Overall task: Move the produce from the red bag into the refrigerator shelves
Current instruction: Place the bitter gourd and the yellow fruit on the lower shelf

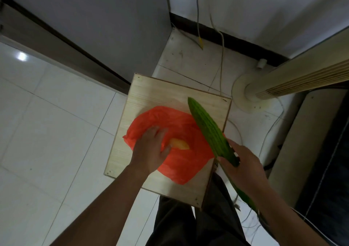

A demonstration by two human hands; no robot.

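Observation:
A red plastic bag (181,162) lies spread on a pale wooden box (151,92). A yellow piece of produce (180,144) shows in the bag's opening. My left hand (151,149) rests flat on the bag with relaxed fingers, the thumb touching the yellow piece. My right hand (243,168) grips the near end of a long, bumpy green bitter gourd (205,128), which slants up over the bag's right side. A second long green vegetable (245,196) runs under that hand toward the lower right. No refrigerator shelves are in view.
White floor tiles (47,123) lie to the left. A tall grey panel (103,22) rises behind the box. A cream tower fan (283,81) leans in at the right, with loose cables (221,56) on the floor around it. My dark trousers (188,223) are below.

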